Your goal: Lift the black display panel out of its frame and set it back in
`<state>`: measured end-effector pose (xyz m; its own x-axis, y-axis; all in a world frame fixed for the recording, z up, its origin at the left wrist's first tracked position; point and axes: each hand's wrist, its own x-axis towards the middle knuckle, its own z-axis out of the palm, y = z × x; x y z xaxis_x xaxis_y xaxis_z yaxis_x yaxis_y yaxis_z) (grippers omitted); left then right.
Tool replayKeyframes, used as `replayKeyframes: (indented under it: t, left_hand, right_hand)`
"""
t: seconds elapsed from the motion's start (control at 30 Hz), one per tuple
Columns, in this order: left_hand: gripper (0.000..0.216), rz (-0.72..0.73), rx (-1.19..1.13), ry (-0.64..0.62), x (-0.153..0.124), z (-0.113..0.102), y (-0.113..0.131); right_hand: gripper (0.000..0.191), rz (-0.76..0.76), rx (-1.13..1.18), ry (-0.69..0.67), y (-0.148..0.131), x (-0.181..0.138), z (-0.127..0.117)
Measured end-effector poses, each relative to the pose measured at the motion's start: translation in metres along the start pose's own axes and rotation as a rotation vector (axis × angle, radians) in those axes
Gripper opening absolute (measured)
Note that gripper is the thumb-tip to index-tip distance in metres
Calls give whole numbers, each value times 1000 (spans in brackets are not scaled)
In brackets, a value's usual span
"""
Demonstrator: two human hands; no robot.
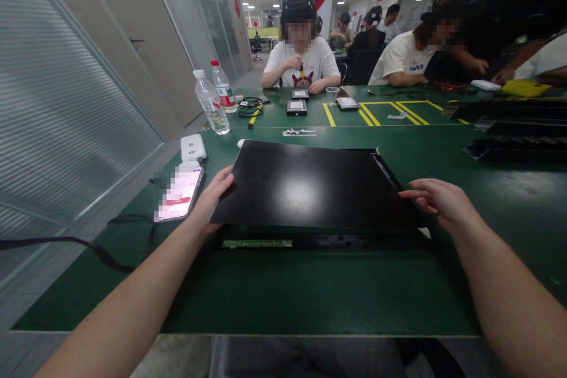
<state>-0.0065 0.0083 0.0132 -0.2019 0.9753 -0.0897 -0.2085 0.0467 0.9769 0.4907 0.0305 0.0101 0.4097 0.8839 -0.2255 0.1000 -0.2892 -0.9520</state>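
A glossy black display panel [305, 186] lies tilted above a dark frame [354, 242], its left side raised. Along the near side of that frame shows a green circuit board strip [257, 243]. My left hand [217, 192] grips the panel's left edge, fingers on top and the rest partly hidden beneath. At the right edge, my right hand [443, 204] has its index finger stretched toward the panel, with the other fingers loosely bent. Whether that fingertip touches the panel or the frame rim, I cannot tell.
Left of the panel lie a lit phone [179, 192] and a white power bank [193, 147]. Two water bottles [211, 103] stand behind them near a coiled cable [252, 107]. Small drives [296, 107] sit before a person opposite. Dark long strips [514, 147] lie at the right.
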Motion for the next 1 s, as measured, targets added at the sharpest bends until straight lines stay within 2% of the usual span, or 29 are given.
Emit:
replayKeyframes:
  t: [0.2, 0.4, 0.63, 0.83, 1.0]
  left_hand:
    - [62, -121, 7, -33, -7, 6, 11]
    - [63, -185, -17, 6, -14, 20, 20]
    - [64, -168, -57, -17, -8, 16, 13]
    - [65, -108, -32, -58, -1, 7, 5]
    - [55, -153, -46, -22, -2, 8, 4]
  right_hand:
    - [6, 24, -3, 44, -6, -5, 3]
    - [2, -11, -123, 100, -9, -15, 10]
    - [6, -178, -455, 124, -7, -22, 11]
    - [12, -211, -553, 112, -2, -16, 7]
    - [13, -254, -632, 115, 2, -13, 7]
